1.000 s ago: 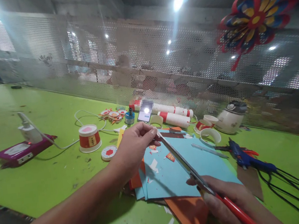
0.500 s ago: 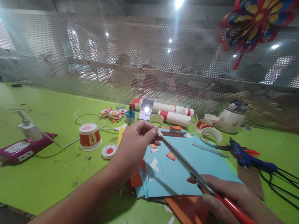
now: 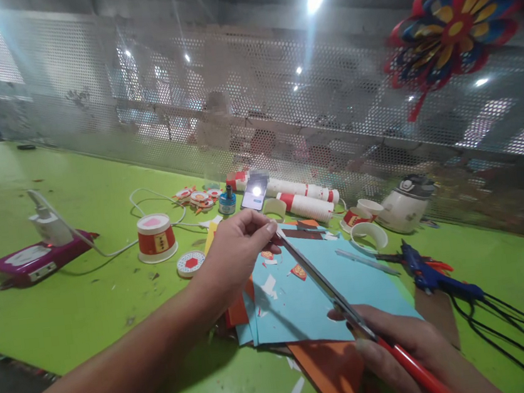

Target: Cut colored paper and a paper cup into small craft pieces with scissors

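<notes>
My right hand (image 3: 397, 345) grips red-handled scissors (image 3: 321, 281), their long metal blades pointing up and away to the left. At the blade tips, my left hand (image 3: 248, 239) pinches a small white scrap (image 3: 280, 234) between thumb and fingers; its exact shape is mostly hidden. Both hands hover over a stack of light blue paper (image 3: 304, 318), with orange sheets (image 3: 332, 371) sticking out beneath. Small red-and-yellow printed cutouts (image 3: 299, 272) and white paper bits (image 3: 269, 286) lie on the blue sheet.
Left of my hands stand a red-and-white paper cup (image 3: 156, 239) and a purple power strip (image 3: 37, 263). A phone (image 3: 254, 192), an ink bottle (image 3: 227, 201) and stacked paper cups (image 3: 305, 208) line the back. Rightward lie a blue glue gun (image 3: 424, 272) with black cables and a white kettle-like pot (image 3: 405, 208).
Almost nothing differs. The view has shifted very slightly, while both hands, the scissors and the white scrap keep the same positions.
</notes>
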The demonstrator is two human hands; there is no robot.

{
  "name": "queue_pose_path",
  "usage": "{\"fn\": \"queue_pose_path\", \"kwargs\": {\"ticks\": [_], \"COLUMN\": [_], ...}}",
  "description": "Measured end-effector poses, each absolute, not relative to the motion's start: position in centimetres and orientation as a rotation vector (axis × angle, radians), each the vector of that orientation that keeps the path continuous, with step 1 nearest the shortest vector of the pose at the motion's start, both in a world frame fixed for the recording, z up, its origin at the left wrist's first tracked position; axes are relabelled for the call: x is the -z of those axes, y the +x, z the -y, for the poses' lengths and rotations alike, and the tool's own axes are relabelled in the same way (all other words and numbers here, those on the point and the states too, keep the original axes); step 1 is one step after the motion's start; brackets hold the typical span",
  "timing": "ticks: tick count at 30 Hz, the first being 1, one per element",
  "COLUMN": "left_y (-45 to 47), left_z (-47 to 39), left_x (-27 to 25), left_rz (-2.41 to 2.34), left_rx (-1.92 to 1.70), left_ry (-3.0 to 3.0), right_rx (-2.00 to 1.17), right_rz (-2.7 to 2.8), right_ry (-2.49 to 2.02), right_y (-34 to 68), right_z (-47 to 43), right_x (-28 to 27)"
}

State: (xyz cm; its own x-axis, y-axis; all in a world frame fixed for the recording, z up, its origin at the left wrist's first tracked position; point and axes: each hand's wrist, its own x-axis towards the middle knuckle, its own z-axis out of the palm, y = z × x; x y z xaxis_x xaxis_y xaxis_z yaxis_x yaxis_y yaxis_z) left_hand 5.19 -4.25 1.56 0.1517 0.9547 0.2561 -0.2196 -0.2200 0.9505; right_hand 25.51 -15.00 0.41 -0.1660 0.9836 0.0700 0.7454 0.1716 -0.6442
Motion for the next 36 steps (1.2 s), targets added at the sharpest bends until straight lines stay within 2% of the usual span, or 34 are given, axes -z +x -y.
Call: {"fn": "queue_pose_path", "kwargs": {"ticks": [16, 26, 32, 36], "left_y": [5.13, 5.11, 5.09, 5.10], "left_z": [4.43, 4.57, 4.55, 4.50], "left_x": [-1.95, -1.93, -2.00, -1.89], "left_rz": [-0.816, -0.809, -0.810, -0.807], "left_rx": [-1.316, -1.323, -1.311, -1.313], "left_ry": [1.305, 1.309, 1.307, 1.308], "right_rx": [-0.626, -0.831, -0.739, -0.811], "right_rz": [2.086, 2.054, 2.046, 2.089], "right_ry": [-1.649, -1.636, -1.631, -1.625], "right_y": [26.33, 25.92, 25.77, 25.76], "right_z": [14.50, 14.59, 14.67, 14.63], "right_x": [0.18, -0.55, -0.51, -0.69]}}
